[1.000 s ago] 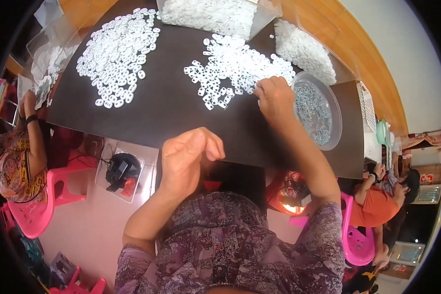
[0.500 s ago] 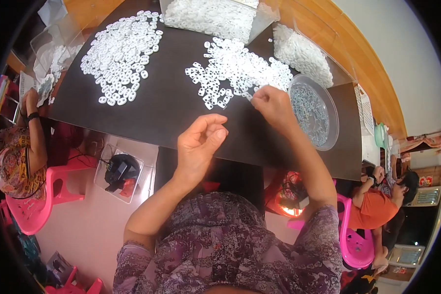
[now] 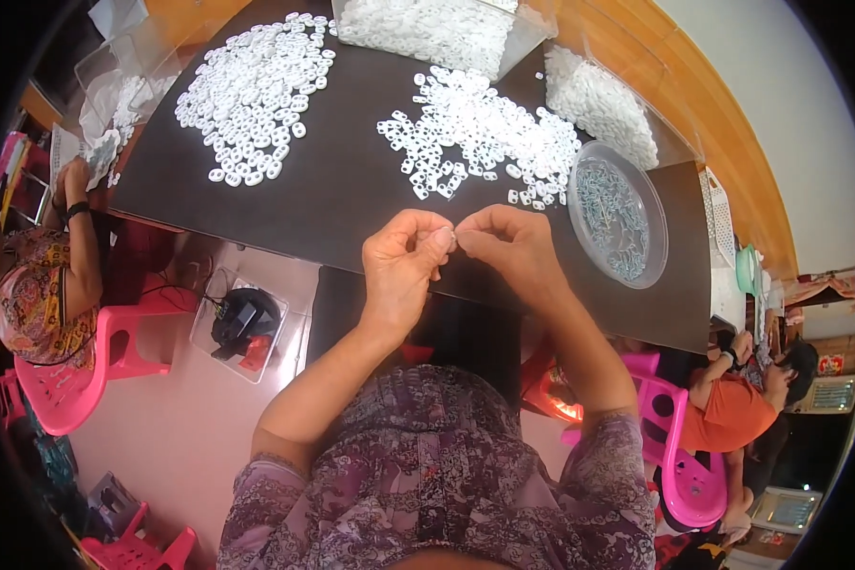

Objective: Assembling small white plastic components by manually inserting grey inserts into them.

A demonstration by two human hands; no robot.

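Observation:
Over the near part of the dark table [image 3: 351,209], my left hand [image 3: 401,271] and my right hand [image 3: 518,249] meet fingertip to fingertip. Both are pinched closed around something tiny and pale, mostly hidden by the fingers. Just beyond them spreads a loose pile of small white two-holed plastic pieces [image 3: 475,123]. A second heap of white oval two-holed pieces [image 3: 252,100] lies at the far left. To the right of my right hand stands a round clear tub [image 3: 657,233] holding many thin metal screws [image 3: 608,218].
A clear bin of white pieces [image 3: 423,33] stands at the far edge, with another heap of white pieces [image 3: 598,100] in a clear container beside it. One person [image 3: 52,275] sits at the left, another in orange [image 3: 731,408] at the right. A glowing heater [image 3: 560,394] is below the table.
My right hand has drawn back from the edge of the middle pile and come left to my left hand. Their fingertips now touch. The view has shifted slightly.

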